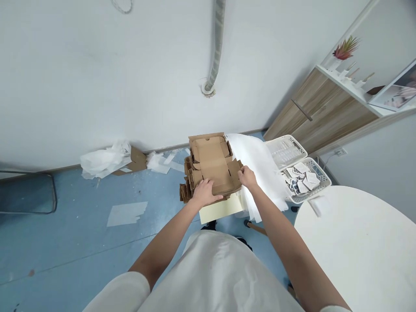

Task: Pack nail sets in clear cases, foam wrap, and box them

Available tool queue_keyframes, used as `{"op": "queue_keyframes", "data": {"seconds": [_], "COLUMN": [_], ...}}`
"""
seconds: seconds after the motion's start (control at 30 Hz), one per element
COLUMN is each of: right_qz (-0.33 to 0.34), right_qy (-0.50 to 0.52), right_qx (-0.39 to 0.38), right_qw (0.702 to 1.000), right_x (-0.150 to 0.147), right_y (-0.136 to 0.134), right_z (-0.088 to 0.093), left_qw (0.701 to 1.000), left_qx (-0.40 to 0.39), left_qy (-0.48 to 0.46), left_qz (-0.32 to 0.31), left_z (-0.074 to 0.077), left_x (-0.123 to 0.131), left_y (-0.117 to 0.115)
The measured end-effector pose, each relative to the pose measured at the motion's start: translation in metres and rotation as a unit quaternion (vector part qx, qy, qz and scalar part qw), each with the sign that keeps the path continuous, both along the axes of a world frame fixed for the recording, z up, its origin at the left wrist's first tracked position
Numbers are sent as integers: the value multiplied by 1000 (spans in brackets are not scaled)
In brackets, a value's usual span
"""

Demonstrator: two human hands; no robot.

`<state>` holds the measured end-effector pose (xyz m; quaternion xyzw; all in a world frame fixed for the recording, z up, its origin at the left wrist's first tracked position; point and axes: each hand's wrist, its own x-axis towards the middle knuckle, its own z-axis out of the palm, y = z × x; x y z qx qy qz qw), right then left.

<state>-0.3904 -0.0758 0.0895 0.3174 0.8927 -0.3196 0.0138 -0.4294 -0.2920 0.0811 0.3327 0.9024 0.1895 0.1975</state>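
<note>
The right grip (247,177) is closed in a pinch on a near right flap of the top cardboard box blank (212,161). The left grip (205,193) is open, palm down with the thumb spread, pressing on the blank's near left part. That blank lies unfolded, on top of an uneven stack of flattened cardboard blanks (186,190) just in front of the person.

The step in hand looks like steadying the blank while working its flap. The next move, as I judge it, calls for the left grip to keep its pressure while the right draws the flap along its crease, without dragging the loose layers below.

A pale yellow sheet (221,209) juts out under the near edge; what carries the stack cannot be told. White sheeting (256,167) borders it on the right and drapes over toward two white plastic baskets, the far basket (299,145) and the near basket (322,177), so room there is tight. The round white counter (357,247) closes off the near right. The wall (146,86) stands beyond. Leftward, over the blue floor (81,234), there is the most open room for swinging a blank.
</note>
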Motion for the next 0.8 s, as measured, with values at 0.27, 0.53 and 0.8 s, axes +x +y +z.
{"op": "queue_keyframes", "data": {"seconds": [0.27,0.53,0.8], "right_qz": [-130,-175,-49], "right_qy": [125,151,197], "right_qx": [-275,-319,-17], "right_qw": [944,919,979], "right_x": [3,18,46], "right_y": [14,20,-19], "right_z": [15,18,47], "left_qw": [998,993,995], "left_qx": [36,105,85], "left_qy": [24,-33,25], "left_qz": [-37,-53,-38], "left_z": [13,13,11], "left_x": [2,-5,-2], "left_y": [13,9,15]}}
